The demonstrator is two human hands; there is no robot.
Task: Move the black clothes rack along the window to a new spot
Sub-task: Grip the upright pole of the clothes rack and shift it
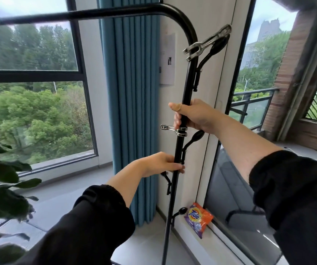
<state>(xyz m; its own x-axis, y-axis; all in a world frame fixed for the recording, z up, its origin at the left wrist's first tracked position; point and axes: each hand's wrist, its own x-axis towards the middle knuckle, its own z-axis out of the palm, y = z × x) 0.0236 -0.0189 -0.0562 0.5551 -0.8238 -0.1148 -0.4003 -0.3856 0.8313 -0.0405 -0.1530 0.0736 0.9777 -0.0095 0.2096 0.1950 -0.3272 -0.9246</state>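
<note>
The black clothes rack (187, 81) stands right in front of me, its side post running from the floor up to a curved corner and a top bar going off to the left. Black side hooks and two metal clips are fixed to the post. My right hand (190, 115) is wrapped around the post just above the lower metal clip (175, 129). My left hand (163, 164) grips the same post lower down, beside a hook. The rack's foot is out of view.
A blue curtain (132, 111) hangs just behind the post, next to a white wall. A large window (33, 92) is on the left, a glass balcony door (249, 111) on the right. A detergent bag (198, 219) lies by the door. Plant leaves (0, 188) fill the lower left.
</note>
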